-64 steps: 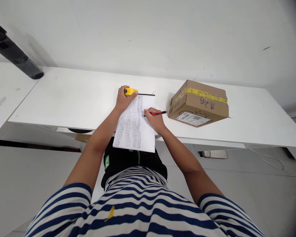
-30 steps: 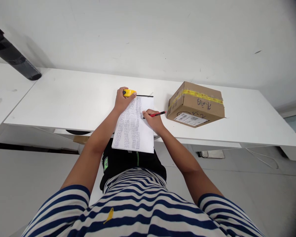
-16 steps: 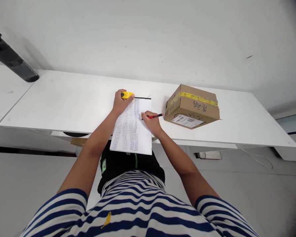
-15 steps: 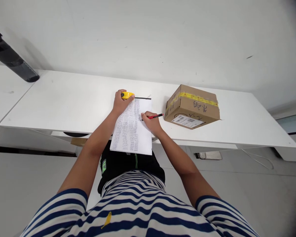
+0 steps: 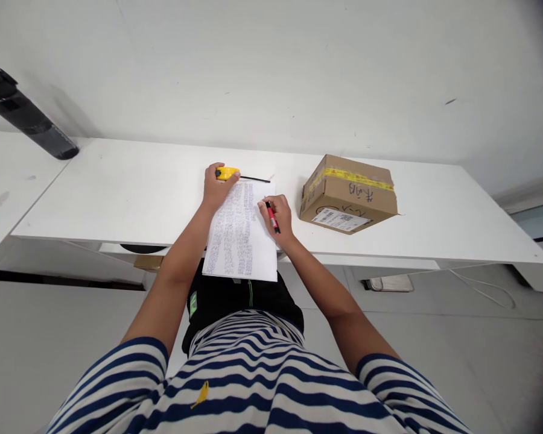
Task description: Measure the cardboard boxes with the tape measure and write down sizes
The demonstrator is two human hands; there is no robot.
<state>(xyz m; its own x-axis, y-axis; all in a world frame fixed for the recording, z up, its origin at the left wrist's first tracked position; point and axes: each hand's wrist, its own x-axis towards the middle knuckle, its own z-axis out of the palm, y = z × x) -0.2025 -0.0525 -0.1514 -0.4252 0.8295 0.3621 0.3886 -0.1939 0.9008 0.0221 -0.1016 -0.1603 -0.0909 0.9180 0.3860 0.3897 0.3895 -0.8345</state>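
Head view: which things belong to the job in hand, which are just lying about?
Likely in use:
red-and-black pen, in the right grip
written-on paper, in front of the body
yellow case, probably a tape measure, in the left grip

Apparently lying about:
taped cardboard box
black tube
pale cable

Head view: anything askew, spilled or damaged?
No spill visible. Mildly odd: the written sheet overhangs the near edge of the white desk, the cardboard box sits at an angle to that edge, and the wall has dark marks.
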